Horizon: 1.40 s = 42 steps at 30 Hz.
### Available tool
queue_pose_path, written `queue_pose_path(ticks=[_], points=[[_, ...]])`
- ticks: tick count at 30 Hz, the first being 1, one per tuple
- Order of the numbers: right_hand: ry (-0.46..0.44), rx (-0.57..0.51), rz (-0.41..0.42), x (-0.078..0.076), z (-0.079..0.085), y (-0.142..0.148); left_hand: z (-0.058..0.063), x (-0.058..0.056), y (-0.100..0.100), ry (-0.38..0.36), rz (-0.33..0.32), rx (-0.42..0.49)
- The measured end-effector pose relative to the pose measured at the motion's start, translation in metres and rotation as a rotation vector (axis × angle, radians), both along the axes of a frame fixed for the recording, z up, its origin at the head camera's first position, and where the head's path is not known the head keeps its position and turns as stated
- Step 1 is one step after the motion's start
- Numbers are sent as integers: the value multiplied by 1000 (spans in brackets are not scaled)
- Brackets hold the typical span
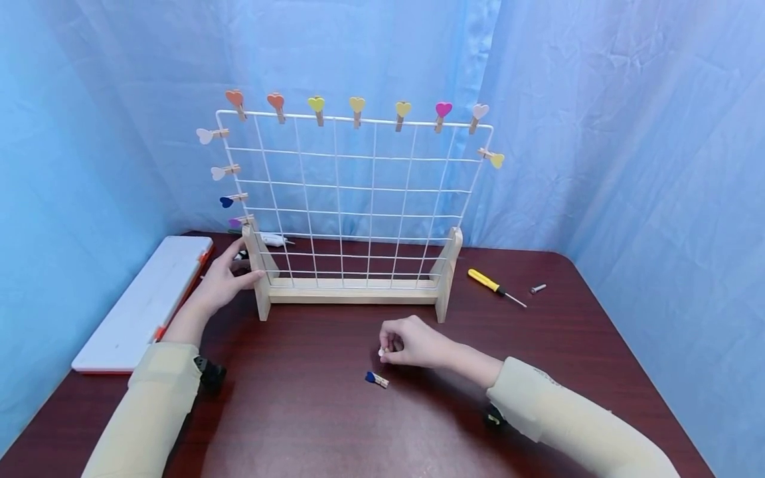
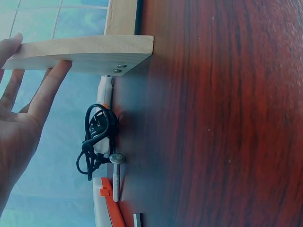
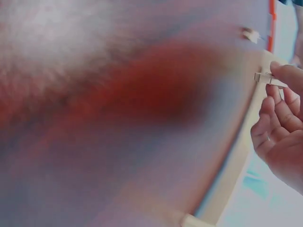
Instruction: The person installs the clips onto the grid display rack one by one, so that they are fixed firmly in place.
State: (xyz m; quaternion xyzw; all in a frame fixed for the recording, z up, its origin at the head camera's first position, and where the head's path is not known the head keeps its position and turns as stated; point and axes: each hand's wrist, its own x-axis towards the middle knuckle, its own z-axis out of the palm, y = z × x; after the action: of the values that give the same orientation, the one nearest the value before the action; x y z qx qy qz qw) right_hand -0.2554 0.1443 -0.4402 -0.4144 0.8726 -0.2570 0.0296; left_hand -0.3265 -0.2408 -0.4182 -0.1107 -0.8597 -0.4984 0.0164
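A white wire grid (image 1: 352,172) stands upright in a wooden stand (image 1: 352,297), with heart-topped mini clothespins along its top and side edges. My left hand (image 1: 224,282) holds the stand's left leg, its fingers against the wood; in the left wrist view that leg (image 2: 94,52) shows screw heads. Low over the table before the stand, my right hand (image 1: 415,342) pinches a small wooden clothespin (image 3: 264,78) with a whitish heart, partly hidden by the fingers. Just nearer to me lies a clothespin with a dark blue heart (image 1: 376,380).
A yellow-handled screwdriver (image 1: 493,285) and a bolt (image 1: 538,289) lie right of the stand. On the left is a long white case (image 1: 143,305) with orange latches. Behind the left leg are a black coiled cable (image 2: 99,127) and another bolt (image 2: 116,175). Blue curtains surround the table.
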Motion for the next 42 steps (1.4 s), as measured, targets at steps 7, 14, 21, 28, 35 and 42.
queue_pose_path(ticks=[7,14,21,28,35,42], points=[[77,-101,-56,0,38,19,5,2,1,8,-20,3],[158,-216,-180,1,77,43,22,16,11,6,-22,19],[320,-420,-311,2,117,66,14,11,6,11,-29,13],[427,-718,-482,12,148,74,1,3,0,19,-10,-8],[492,-1079,-566,-10,154,72,1,2,-1,12,-10,-2],[559,-1195,-614,-31,157,65,1,2,1,5,-12,15]])
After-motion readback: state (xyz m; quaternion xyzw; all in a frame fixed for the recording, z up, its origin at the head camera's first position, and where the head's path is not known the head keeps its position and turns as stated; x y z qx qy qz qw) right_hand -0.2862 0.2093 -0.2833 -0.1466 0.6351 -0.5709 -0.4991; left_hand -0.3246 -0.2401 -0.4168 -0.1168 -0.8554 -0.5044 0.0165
